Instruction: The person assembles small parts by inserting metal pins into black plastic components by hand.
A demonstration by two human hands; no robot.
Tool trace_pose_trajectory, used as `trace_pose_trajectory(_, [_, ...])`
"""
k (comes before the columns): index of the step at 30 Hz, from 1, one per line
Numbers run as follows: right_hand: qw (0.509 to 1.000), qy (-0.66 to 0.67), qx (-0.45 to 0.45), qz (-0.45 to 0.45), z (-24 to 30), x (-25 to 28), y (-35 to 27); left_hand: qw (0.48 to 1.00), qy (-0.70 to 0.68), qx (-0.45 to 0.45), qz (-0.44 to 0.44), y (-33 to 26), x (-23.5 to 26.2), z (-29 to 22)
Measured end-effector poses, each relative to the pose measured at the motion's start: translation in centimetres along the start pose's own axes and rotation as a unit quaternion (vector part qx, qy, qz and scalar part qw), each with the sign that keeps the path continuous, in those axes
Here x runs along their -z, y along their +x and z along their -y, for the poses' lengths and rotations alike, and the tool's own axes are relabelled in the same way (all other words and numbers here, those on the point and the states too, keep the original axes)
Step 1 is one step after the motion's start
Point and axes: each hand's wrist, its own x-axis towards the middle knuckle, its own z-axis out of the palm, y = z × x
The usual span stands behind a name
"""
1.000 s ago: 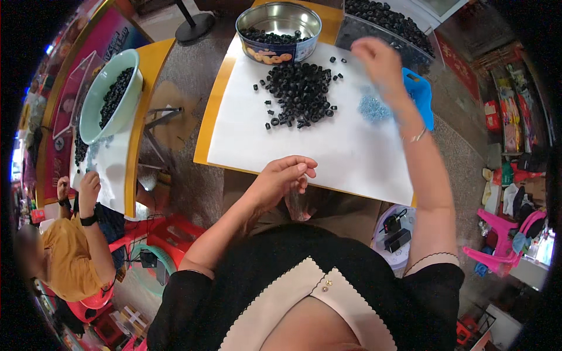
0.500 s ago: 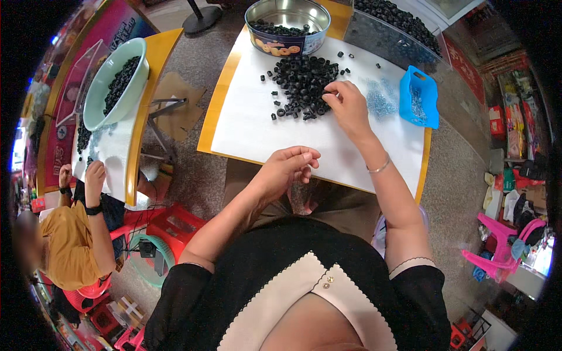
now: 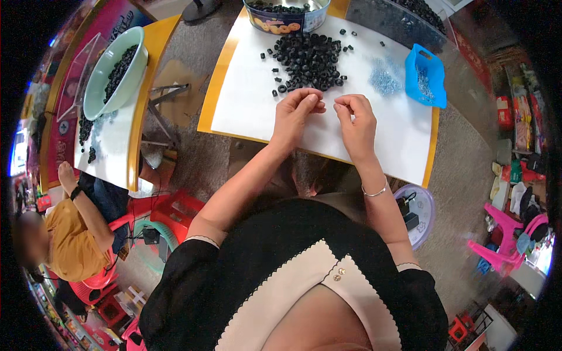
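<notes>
Two-handed fingertip work appears in hand; the next move calls for steady, aligned pinches. Left hand [image 3: 291, 119] and right hand [image 3: 359, 127] face each other, apart, at frame centre, fingers curled narrow; whether closed on anything, I cannot tell. Black pieces [image 3: 307, 58] lie heaped at upper centre, clear bits [image 3: 385, 79] at upper right.

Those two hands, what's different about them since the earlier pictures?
The right hand left the edge of the black pile and came back toward the body. The left hand moved forward from the table edge, so now they're close together but apart. Anything held is too small to tell. The tin and blue tray stayed put.
</notes>
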Motion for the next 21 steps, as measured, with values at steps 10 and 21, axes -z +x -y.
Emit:
trace_pose_trajectory(10, [1.0, -0.016, -0.016, -0.021, -1.0, 0.9, -1.9, 0.996, 0.049, -0.063, 0.031, -2.5, 3.1, -6.3])
trace_pose_trajectory(21, [0.97, -0.218, 0.098, 0.04, -2.3, -1.1, 2.2, 0.99, 0.134, -0.015, -0.042, -4.6, 4.2, -7.5])
